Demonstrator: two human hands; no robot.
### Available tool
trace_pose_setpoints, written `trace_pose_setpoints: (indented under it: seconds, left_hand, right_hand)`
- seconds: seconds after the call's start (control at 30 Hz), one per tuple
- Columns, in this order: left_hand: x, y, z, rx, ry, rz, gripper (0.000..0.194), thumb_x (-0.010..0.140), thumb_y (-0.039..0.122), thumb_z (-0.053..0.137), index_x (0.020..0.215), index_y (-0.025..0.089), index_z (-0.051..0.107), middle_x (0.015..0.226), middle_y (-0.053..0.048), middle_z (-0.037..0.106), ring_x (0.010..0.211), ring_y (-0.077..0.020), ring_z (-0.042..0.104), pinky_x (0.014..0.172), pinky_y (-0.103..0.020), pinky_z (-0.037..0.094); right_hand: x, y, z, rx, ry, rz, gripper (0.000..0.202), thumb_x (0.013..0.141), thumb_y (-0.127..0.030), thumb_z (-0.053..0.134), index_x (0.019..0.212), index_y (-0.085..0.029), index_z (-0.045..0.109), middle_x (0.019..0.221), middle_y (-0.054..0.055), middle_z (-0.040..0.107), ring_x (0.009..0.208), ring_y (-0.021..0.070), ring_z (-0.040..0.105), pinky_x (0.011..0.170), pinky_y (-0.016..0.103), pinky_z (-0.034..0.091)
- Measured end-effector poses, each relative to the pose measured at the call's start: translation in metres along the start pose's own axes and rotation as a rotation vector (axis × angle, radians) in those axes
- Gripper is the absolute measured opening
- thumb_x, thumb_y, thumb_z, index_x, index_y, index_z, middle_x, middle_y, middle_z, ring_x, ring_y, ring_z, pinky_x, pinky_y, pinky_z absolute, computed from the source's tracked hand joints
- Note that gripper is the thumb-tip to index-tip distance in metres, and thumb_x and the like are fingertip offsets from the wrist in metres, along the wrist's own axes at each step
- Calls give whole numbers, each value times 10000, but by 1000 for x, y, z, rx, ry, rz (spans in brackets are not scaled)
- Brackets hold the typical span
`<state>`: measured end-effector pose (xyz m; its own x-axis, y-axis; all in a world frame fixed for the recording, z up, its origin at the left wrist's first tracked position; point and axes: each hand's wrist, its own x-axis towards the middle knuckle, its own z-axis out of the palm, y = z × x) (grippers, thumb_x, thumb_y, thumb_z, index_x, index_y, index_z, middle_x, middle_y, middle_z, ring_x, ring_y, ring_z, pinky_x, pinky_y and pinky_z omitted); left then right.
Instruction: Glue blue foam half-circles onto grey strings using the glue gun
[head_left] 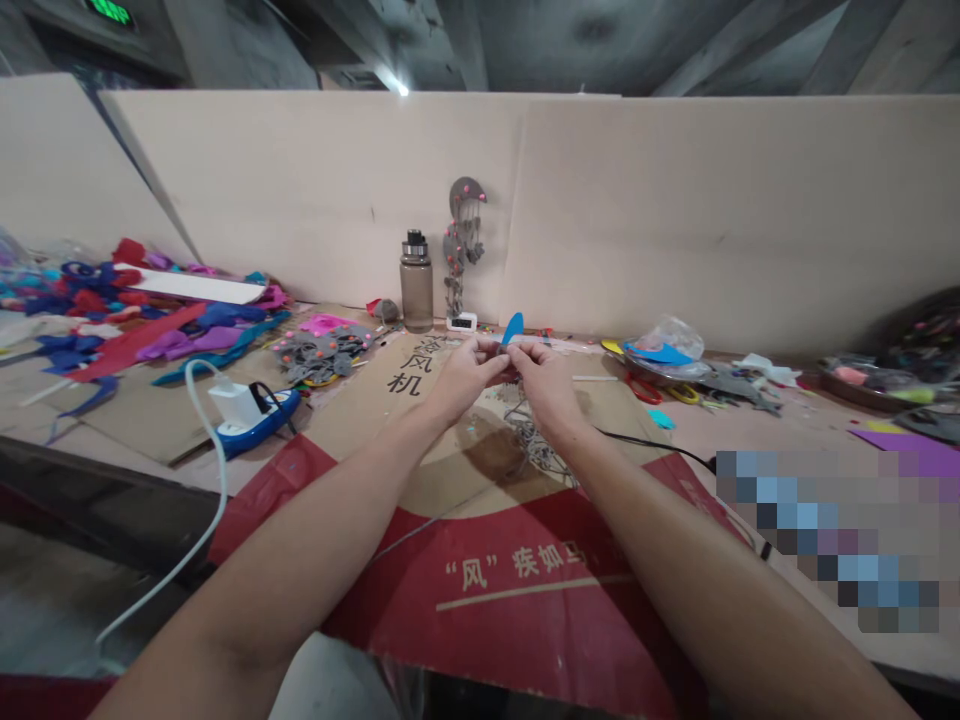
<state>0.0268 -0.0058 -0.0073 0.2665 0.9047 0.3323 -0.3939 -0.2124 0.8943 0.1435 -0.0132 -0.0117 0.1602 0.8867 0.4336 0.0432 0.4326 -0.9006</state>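
- The left hand [466,372] and right hand [541,378] meet at the centre of the frame, both pinching 1 small blue felt piece [512,328] whose tip stands above the fingertips. Both hands are closed on it; what else sits between the fingers is hidden.
- Risk: the blue felt piece is held only by fingertips. A slackened pinch would likely drop it onto the cardboard sheet [480,500] below, among the grey cut-outs [536,440] lying there.
- Risk: a black cable [652,447] runs just right of the right wrist. A sideways sweep of that forearm could snag it.
- Risk: the glue gun [259,418] at centre left rests on the cardboard, with a white cord [214,480] trailing off the table edge. A pull on the cord could drag it.
- Risk: the water bottle [417,282] stands upright beyond the hands, near the back wall. A forward reach could tip it.
- Scissors [660,390] lie at centre right, well apart from both hands.
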Motion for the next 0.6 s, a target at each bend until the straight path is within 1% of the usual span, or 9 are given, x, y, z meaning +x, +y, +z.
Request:
trace_pose_setpoints:
  seconds: [0.1, 0.2, 0.3, 0.43, 0.5, 0.6]
  left_hand:
    - [2, -3, -2, 8, 38, 3, 45, 810, 136, 586, 818, 135, 542, 820, -35, 648, 745, -127, 643, 867, -414, 535]
    - [3, -4, -4, -5, 69, 19, 39, 825, 138, 566, 793, 136, 544, 800, -23, 635, 739, -115, 634, 847, -394, 550]
    - [3, -1, -6, -4, 130, 35, 52, 839, 128, 541, 788, 135, 552, 774, -20, 643, 715, -102, 632, 821, -368, 565]
    - [4, 5, -8, -45, 209, 14, 59, 870, 142, 510, 824, 142, 547, 751, -39, 668, 696, -117, 658, 772, -344, 578]
    - [5, 7, -9, -91, 210, -3, 63, 878, 142, 504, 831, 141, 545, 767, -54, 678, 715, -129, 672, 762, -334, 578]
    - [6, 8, -11, -151, 183, -10, 83, 882, 136, 497, 816, 133, 548, 803, -73, 687, 743, -131, 679, 783, -320, 573]
  right_hand:
    - [1, 4, 1, -36, -5, -11, 261, 743, -437, 564, 775, -186, 626, 732, 3, 609, 669, 126, 504, 630, 263, 410]
    - [0, 4, 1, -94, 25, -24, 241, 751, -414, 564, 810, -186, 613, 745, 11, 611, 673, 132, 503, 627, 267, 411]
    - [-3, 1, 0, -173, 49, -66, 194, 750, -378, 568, 788, -187, 577, 734, 4, 584, 677, 130, 489, 642, 267, 404]
    - [-4, 2, -3, -259, 32, -76, 181, 762, -369, 554, 730, -190, 551, 692, -12, 547, 651, 122, 459, 643, 263, 380]
    - [-3, 6, -5, -290, 31, -45, 217, 765, -400, 562, 702, -193, 544, 642, -22, 522, 628, 122, 443, 616, 259, 364]
    - [-1, 12, -7, -252, -11, 27, 273, 757, -454, 572, 678, -195, 543, 560, -42, 467, 564, 113, 401, 551, 249, 326]
